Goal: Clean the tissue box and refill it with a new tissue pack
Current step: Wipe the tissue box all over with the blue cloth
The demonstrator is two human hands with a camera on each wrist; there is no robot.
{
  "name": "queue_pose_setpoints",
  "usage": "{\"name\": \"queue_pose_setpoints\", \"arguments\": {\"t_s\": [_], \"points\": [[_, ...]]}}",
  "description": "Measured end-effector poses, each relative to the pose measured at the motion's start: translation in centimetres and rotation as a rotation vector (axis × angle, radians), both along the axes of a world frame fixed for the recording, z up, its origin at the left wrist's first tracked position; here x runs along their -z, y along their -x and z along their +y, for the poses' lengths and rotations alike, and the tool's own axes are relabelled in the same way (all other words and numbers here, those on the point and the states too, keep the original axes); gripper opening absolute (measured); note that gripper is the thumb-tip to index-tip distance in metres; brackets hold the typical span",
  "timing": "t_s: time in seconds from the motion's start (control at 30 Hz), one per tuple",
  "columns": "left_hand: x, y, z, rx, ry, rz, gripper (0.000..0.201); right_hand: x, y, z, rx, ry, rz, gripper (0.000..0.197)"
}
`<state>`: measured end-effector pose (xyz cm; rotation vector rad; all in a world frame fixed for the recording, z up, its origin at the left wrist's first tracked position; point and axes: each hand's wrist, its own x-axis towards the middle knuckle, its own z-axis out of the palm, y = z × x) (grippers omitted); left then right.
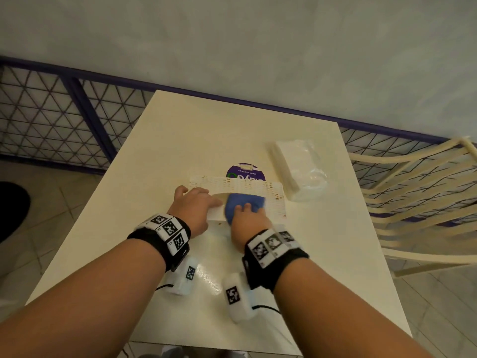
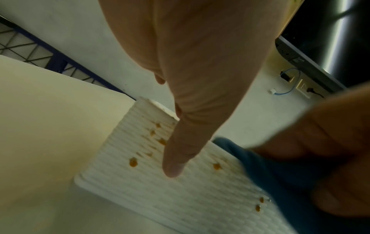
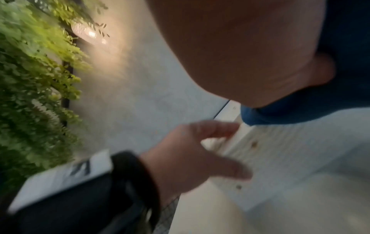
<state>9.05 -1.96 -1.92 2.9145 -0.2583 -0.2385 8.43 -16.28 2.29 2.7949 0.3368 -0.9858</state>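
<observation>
A white woven-textured tissue box [image 1: 273, 200] with orange stains lies across the middle of the cream table [image 1: 206, 130]. My left hand [image 1: 204, 200] grips its left end; in the left wrist view the thumb [image 2: 174, 164] presses the stained near side of the box [image 2: 160, 194]. My right hand [image 1: 244, 208] holds a blue cloth [image 1: 247, 201] pressed against the box's middle. The right wrist view is blurred and shows the cloth [image 3: 320, 102] under the palm. A new tissue pack [image 1: 296, 169] in clear wrap lies right of the box.
A purple round-labelled pack [image 1: 245, 171] sits just behind the box. A cream slatted chair [image 1: 418, 202] stands close to the table's right edge. A blue-framed mesh railing [image 1: 51, 120] runs behind the table.
</observation>
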Motion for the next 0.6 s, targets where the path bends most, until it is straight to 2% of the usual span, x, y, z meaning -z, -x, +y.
{"name": "queue_pose_setpoints", "arguments": {"t_s": [0.07,0.13,0.27,0.33,0.47,0.6], "points": [[-0.4,0.0,-0.1,0.029,-0.027,-0.005,0.051,1.0,0.4,1.1,0.033,-0.077,0.018,0.082],[-0.6,0.0,0.0,0.029,-0.032,0.008,0.054,1.5,0.1,-1.0,0.067,-0.118,0.019,0.084],[-0.5,0.1,0.0,0.004,-0.012,0.012,0.061,1.1,-0.5,-8.3,0.175,-0.026,-0.067,0.072],[-0.4,0.2,-0.1,-0.005,0.011,0.015,0.062,1.3,-1.0,-8.6,0.206,0.029,-0.066,0.075],[-0.4,0.6,-0.3,-0.001,-0.006,0.003,0.063,2.1,-0.8,-4.2,0.100,-0.053,-0.010,0.079],[-0.6,0.7,-0.2,0.001,-0.002,0.017,0.062,-0.1,-0.6,-6.4,-0.044,-0.055,-0.019,0.075]]}}
